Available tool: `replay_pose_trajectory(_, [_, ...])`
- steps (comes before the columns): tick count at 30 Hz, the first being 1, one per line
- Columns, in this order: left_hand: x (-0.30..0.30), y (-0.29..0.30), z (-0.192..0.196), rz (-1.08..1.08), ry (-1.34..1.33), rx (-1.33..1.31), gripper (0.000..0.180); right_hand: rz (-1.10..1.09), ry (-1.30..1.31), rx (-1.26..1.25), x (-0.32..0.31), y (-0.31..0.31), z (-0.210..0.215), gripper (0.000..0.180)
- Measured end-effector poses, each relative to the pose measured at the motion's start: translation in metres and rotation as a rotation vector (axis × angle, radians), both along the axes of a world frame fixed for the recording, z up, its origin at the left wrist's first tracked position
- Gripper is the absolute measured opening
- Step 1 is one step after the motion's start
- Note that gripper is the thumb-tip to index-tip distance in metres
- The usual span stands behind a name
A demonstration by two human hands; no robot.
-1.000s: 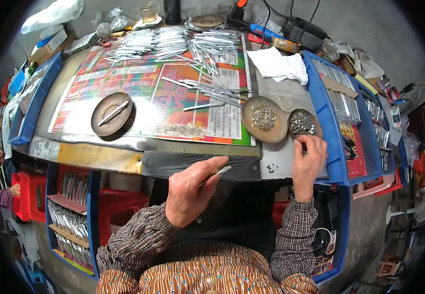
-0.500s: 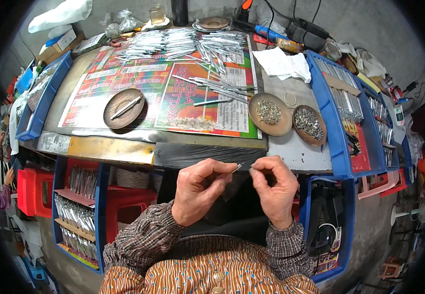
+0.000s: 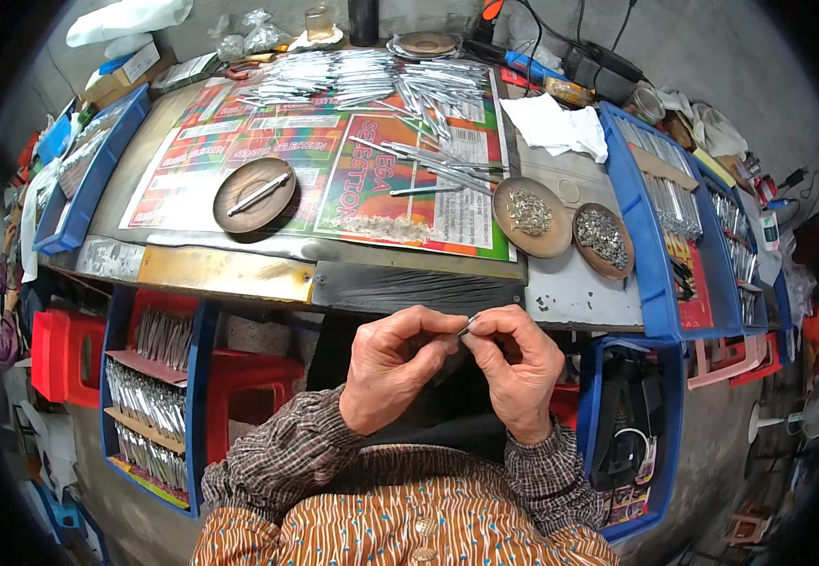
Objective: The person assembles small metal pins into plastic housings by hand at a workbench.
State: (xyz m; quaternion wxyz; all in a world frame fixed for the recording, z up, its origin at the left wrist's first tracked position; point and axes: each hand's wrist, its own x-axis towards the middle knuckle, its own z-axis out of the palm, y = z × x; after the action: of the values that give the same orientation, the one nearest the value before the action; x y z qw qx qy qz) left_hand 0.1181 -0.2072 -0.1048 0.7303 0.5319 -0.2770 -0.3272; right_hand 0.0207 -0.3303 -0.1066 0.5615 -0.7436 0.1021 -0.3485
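Note:
In front of the table edge my left hand (image 3: 395, 363) and my right hand (image 3: 518, 373) meet, both closed in a pinch. A small, thin metal piece (image 3: 469, 326) shows between their fingertips; most of it is hidden. My left fingers grip it, and my right thumb and forefinger press at its end. Whether the right fingers hold a separate tiny part cannot be made out. Beyond my hands, a brown round dish (image 3: 230, 220) bears one silver pen-like rod (image 3: 259, 194). To the right are a wooden dish of small brassy bits (image 3: 530, 212) and another of grey metal bits (image 3: 602, 238).
Many slim silver rods (image 3: 362, 78) lie heaped at the table's back, others strewn at its middle. White cloth (image 3: 553, 124) lies back right. Blue trays (image 3: 628, 222) of rods flank the table. Below stand a blue rack (image 3: 195, 415) and a red stool (image 3: 251, 370).
My right hand has moved left to meet my left hand, and their fingertips now come together at the thin metal piece. The view has shifted slightly.

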Motion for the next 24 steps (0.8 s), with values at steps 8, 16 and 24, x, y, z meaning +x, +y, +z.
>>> replay_pose_trajectory(8, [0.001,0.005,0.0,-0.062,0.107,-0.053,0.018,0.061,0.011,0.125,-0.001,0.004,0.001,0.014])
replay_pose_trajectory(16, [0.001,0.004,-0.006,-0.08,0.17,-0.077,0.016,0.022,-0.003,0.245,0.0,0.004,-0.002,0.016])
replay_pose_trajectory(24, [0.011,0.005,-0.007,-0.015,-0.347,0.072,0.014,-0.092,0.068,-0.549,-0.002,-0.02,0.016,0.024])
